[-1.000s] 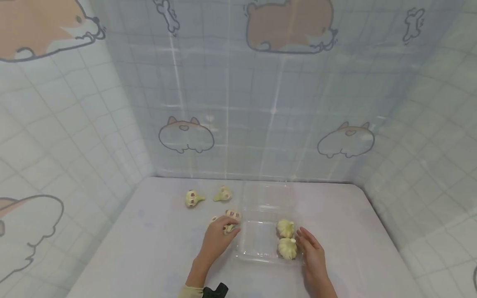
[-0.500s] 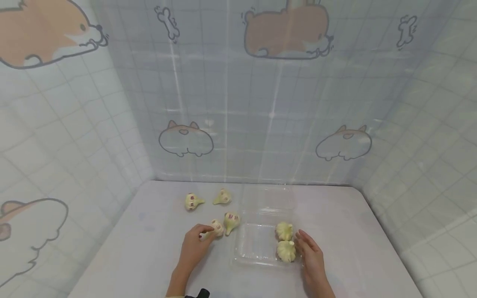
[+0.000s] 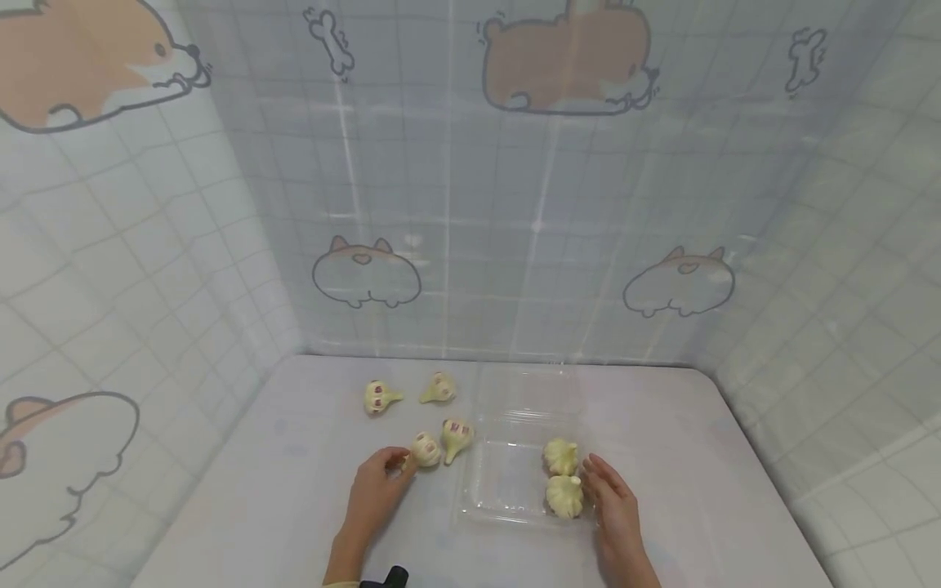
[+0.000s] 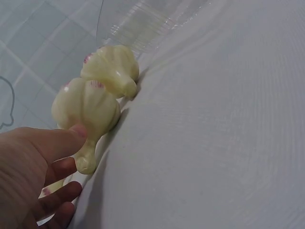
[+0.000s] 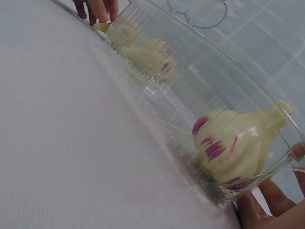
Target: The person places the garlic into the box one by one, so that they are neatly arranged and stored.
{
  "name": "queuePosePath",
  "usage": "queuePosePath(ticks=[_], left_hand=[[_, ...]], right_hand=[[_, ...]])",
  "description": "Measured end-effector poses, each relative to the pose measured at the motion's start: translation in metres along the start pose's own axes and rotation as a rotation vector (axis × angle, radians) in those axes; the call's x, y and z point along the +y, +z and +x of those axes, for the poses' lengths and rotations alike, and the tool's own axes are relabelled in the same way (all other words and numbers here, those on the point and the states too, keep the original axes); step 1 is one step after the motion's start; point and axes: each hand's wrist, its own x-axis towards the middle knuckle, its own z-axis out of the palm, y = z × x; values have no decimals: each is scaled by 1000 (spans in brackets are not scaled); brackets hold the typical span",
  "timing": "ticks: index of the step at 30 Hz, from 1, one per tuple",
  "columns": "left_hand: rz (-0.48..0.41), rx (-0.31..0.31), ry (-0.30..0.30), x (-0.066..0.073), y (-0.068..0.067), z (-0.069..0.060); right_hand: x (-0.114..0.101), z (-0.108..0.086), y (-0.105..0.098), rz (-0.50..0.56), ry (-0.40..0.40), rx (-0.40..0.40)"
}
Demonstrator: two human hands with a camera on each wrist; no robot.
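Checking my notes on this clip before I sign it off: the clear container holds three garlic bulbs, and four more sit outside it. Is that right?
Not quite: the clear container holds two garlic bulbs, not three, as the head view shows. The other four bulbs do sit outside it.

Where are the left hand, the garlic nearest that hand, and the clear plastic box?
Left hand (image 3: 376,492): head view, back of the hand.
Garlic nearest that hand (image 4: 86,107): left wrist view, round body above the stem.
Clear plastic box (image 3: 507,483): head view, bare floor.
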Motion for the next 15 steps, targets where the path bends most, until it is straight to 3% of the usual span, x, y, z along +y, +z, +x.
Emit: queuePosePath(ticks=[9, 15], left_hand=[[58, -34, -50, -9, 4, 1], [119, -43, -19, -8, 9, 8]], right_hand=[[4, 2, 0, 2, -16, -6], [3, 0, 0, 31, -27, -5]])
